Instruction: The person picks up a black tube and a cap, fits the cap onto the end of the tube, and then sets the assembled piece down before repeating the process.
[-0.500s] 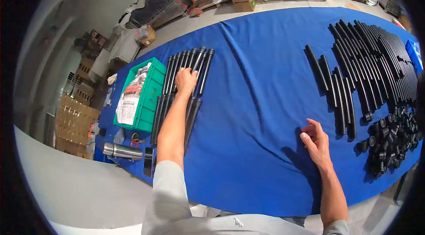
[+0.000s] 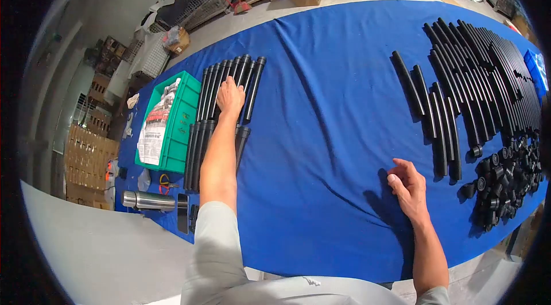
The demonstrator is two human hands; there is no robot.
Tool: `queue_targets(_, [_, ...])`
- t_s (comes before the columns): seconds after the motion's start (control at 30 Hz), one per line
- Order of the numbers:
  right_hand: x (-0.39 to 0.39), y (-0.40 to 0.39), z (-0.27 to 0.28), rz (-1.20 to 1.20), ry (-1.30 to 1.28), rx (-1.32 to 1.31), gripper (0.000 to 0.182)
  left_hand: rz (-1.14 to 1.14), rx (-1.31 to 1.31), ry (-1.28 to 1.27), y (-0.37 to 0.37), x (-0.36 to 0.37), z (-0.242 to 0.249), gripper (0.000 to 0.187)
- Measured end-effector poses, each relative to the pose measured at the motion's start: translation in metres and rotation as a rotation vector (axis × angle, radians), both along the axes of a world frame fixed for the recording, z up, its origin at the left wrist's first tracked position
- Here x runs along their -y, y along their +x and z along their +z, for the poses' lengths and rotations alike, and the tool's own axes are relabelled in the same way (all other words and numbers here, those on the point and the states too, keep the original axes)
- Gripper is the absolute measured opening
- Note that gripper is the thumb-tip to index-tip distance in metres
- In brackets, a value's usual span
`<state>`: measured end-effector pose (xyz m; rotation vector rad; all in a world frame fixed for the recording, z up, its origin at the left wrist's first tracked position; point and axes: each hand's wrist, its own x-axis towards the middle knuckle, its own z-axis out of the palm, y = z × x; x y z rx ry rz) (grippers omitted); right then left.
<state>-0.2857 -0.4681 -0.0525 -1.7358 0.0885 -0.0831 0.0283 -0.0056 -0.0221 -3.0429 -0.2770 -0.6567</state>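
My left hand (image 2: 231, 99) rests on a row of black tubes (image 2: 209, 89) with dark caps at their far ends. Its fingers are curled around one of these tubes near the row's right side; the fingertips are partly hidden. A second row of black tubes (image 2: 196, 155) lies nearer to me, partly covered by my left forearm. My right hand (image 2: 410, 191) hovers over the blue cloth (image 2: 321, 150), fingers loosely bent and apart, holding nothing. To its right lie loose black tubes (image 2: 439, 127) and a heap of small black caps (image 2: 505, 184).
A green crate (image 2: 182, 124) with newspaper inside stands left of the tube rows. Close by are a steel flask (image 2: 149, 200), scissors (image 2: 165, 183) and a dark flat object (image 2: 182, 213). Many black tubes (image 2: 505, 81) fill the far right, beside a blue box (image 2: 536, 72).
The view has shifted slightly, so the crate and tube rows appear further left. My left hand stays over the far row, its fingers slightly repositioned. My right hand has barely moved.
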Motion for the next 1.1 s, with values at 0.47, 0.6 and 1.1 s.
queue_targets(0.47, [-0.001, -0.001, 0.003, -0.009, -0.027, -0.005, 0.034, -0.052, -0.024, -0.023, -0.012, -0.005, 0.000, 0.033])
queue_targets(0.6, [0.000, -0.001, 0.001, -0.001, -0.014, -0.012, 0.032, -0.098, 0.029, 0.043, -0.012, -0.009, -0.006, 0.032])
queue_targets(1.1, [0.001, -0.001, 0.008, 0.029, -0.118, 0.031, 0.036, -0.557, 0.198, -0.167, -0.039, 0.090, 0.009, 0.027])
